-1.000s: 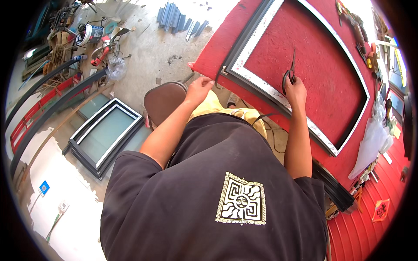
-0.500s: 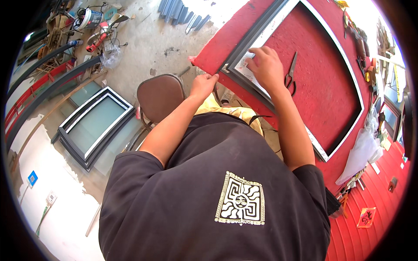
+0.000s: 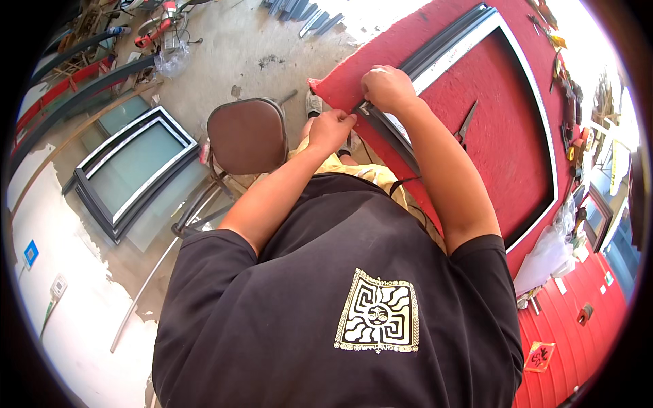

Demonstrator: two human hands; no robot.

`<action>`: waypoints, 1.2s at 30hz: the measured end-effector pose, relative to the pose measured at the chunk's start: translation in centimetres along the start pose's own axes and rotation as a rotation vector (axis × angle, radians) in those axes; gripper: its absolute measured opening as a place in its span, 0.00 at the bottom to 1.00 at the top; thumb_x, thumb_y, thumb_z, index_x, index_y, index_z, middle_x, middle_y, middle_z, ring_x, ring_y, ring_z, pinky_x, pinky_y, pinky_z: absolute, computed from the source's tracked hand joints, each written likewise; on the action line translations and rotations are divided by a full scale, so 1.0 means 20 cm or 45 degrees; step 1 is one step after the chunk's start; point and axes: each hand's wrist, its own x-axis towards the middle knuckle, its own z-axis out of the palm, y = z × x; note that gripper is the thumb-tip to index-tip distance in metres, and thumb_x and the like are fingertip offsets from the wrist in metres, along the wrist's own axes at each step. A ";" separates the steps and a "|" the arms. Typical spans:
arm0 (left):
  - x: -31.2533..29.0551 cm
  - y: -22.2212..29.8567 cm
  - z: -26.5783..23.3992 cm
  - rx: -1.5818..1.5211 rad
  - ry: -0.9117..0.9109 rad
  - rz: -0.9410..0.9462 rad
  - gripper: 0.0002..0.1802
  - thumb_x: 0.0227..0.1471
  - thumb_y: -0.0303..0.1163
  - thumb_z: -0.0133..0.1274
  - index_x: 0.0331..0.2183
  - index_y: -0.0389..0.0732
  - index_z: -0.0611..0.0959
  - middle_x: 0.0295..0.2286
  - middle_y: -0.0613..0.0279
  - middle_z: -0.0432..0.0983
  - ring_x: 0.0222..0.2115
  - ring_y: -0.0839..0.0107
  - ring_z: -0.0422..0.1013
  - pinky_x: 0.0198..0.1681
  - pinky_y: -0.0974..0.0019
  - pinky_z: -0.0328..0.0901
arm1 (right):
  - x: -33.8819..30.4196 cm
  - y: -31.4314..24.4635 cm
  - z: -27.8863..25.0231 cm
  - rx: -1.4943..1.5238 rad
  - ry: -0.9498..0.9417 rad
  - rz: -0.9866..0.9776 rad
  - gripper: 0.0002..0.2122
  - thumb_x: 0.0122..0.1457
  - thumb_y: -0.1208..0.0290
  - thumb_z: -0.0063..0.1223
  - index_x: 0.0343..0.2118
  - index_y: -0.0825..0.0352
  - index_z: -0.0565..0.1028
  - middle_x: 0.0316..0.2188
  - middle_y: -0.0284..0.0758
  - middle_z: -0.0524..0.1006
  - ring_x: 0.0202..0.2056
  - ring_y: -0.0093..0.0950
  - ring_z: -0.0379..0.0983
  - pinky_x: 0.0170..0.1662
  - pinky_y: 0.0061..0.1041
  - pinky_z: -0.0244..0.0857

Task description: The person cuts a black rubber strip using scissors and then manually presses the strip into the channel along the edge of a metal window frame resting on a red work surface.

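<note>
A black-and-white window frame [image 3: 445,46] lies on a red-covered table [image 3: 340,80]. Over its near-left corner my right hand [image 3: 389,88] bends down with the fingers curled; whatever they pinch is hidden beneath the hand. Just left of that same corner, my left hand [image 3: 333,130] has thumb and fingertips pressed together at the table's edge. Anything between them is too small to make out. Inside the frame's opening rests a pair of dark scissors [image 3: 466,124], to the right of my right forearm.
To the left stand a brown-seated chair [image 3: 247,136] and a glazed window panel [image 3: 139,170] near the wall. Dark profile offcuts [image 3: 299,15] lie on the far floor. Hand tools [image 3: 568,95] and plastic wrap [image 3: 547,255] line the table's right side.
My right hand has moved left and its spread fingers have closed in at the frame's corner. My left hand is now closer to that corner. The whole view has shifted a little.
</note>
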 end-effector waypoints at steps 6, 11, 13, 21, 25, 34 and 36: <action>-0.01 0.09 0.00 0.048 -0.016 -0.011 0.22 0.64 0.51 0.62 0.37 0.40 0.93 0.28 0.58 0.89 0.30 0.63 0.85 0.39 0.58 0.75 | 0.03 0.03 -0.04 -0.078 -0.073 -0.015 0.07 0.57 0.71 0.62 0.35 0.59 0.90 0.44 0.39 0.89 0.49 0.43 0.85 0.52 0.40 0.79; 0.02 0.03 0.03 0.038 -0.019 -0.051 0.23 0.61 0.53 0.62 0.37 0.43 0.95 0.29 0.55 0.90 0.34 0.56 0.86 0.42 0.53 0.76 | 0.02 0.02 -0.07 -0.036 -0.113 0.032 0.06 0.57 0.70 0.66 0.35 0.57 0.90 0.44 0.37 0.89 0.51 0.42 0.85 0.52 0.40 0.79; 0.03 0.02 0.03 0.023 -0.031 -0.082 0.23 0.61 0.54 0.62 0.37 0.43 0.95 0.29 0.55 0.90 0.34 0.55 0.86 0.42 0.53 0.77 | 0.02 0.05 -0.06 0.105 -0.104 0.034 0.06 0.56 0.66 0.72 0.36 0.56 0.90 0.44 0.36 0.89 0.51 0.41 0.84 0.53 0.39 0.78; 0.01 0.01 0.04 0.069 0.031 -0.061 0.23 0.64 0.50 0.63 0.36 0.37 0.93 0.27 0.55 0.89 0.26 0.67 0.85 0.35 0.60 0.76 | 0.03 0.00 -0.03 0.092 -0.175 0.038 0.09 0.54 0.62 0.77 0.37 0.55 0.90 0.44 0.34 0.88 0.52 0.40 0.84 0.53 0.40 0.78; 0.00 0.05 0.02 0.074 -0.005 -0.121 0.25 0.61 0.56 0.62 0.37 0.43 0.96 0.30 0.51 0.90 0.36 0.53 0.86 0.44 0.51 0.77 | 0.04 -0.02 -0.05 0.055 -0.231 0.059 0.10 0.54 0.63 0.77 0.39 0.55 0.91 0.44 0.35 0.89 0.51 0.40 0.84 0.52 0.40 0.78; 0.02 0.02 0.03 0.059 -0.029 -0.117 0.26 0.61 0.56 0.62 0.37 0.42 0.95 0.30 0.51 0.89 0.36 0.53 0.86 0.44 0.51 0.76 | 0.07 -0.04 -0.07 0.047 -0.358 0.105 0.14 0.53 0.56 0.78 0.41 0.55 0.91 0.45 0.35 0.89 0.52 0.41 0.84 0.53 0.39 0.79; 0.02 0.03 0.02 0.042 -0.049 -0.130 0.26 0.61 0.56 0.61 0.37 0.42 0.95 0.30 0.50 0.89 0.36 0.52 0.86 0.44 0.51 0.76 | 0.06 -0.06 -0.07 0.011 -0.330 0.101 0.14 0.53 0.56 0.78 0.40 0.54 0.91 0.46 0.35 0.89 0.53 0.40 0.84 0.54 0.39 0.78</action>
